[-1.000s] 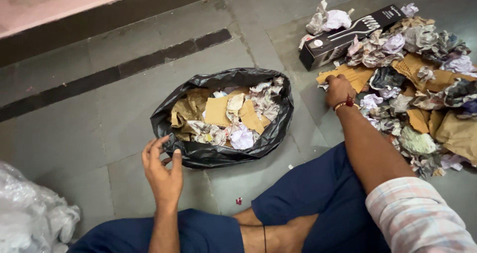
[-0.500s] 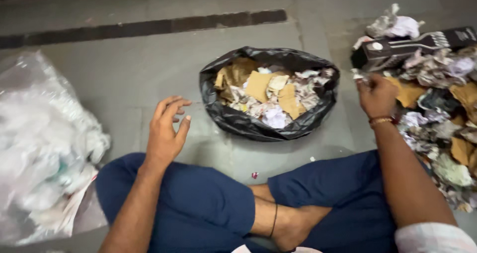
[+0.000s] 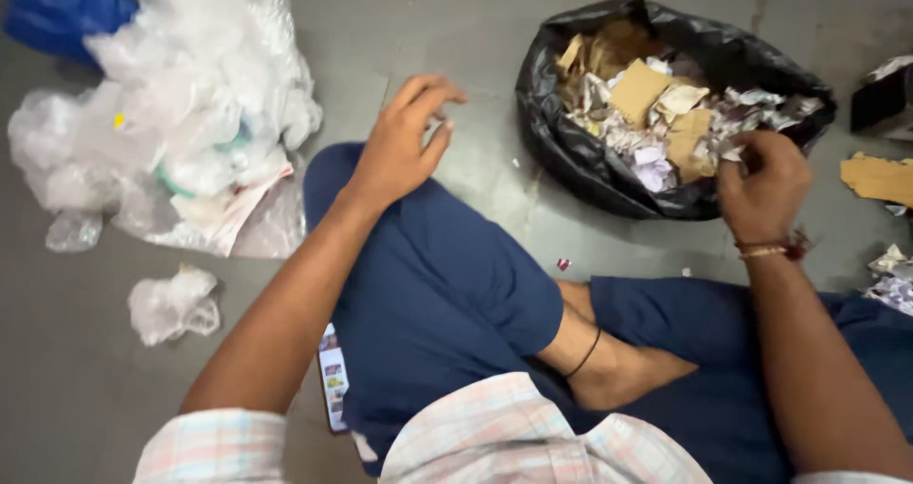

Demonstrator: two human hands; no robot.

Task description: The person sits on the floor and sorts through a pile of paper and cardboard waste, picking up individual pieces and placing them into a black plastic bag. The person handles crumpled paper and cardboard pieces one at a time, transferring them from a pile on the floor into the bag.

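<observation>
Far left, top corner: blue bag (image 3: 57, 9), partly cut off by frame edge. Just right of it, big heap of clear plastic bags (image 3: 181, 113) on grey floor (image 3: 76, 389), w/ flat printed packet poking out at lower right edge of heap. Below heap, apart from it: single crumpled clear plastic wad (image 3: 174, 303).

Centre-left: left hand (image 3: 404, 146) raised over left knee of blue trousers (image 3: 437, 284), fingers curled, thumb near fingertips, holding nothing visible, not touching heap or bag. Plaid sleeve at bottom. Small printed card (image 3: 333, 389) on floor, half under left thigh. Legs crossed, bare ankle w/ thin dark band in middle.

Centre-right: small red scrap (image 3: 563, 264) on floor btwn knee and bag. Black bin bag (image 3: 609, 161) open on floor, mouth up, filled w/ torn brown cardboard, crumpled newsprint, white/lilac paper balls.

Right: right hand (image 3: 761, 184) at near right rim of bag, over contents, fingers pinched shut on crumpled paper scrap (image 3: 730, 146); red/gold thread band on wrist. Scrap right over bag's edge, touching or just above other paper inside – can't tell which.

Far right: flat cardboard piece (image 3: 880, 175) on floor, corner of black box (image 3: 883, 99) above it, few crumpled papers (image 3: 889, 275) at frame edge, all apart from bag.
</observation>
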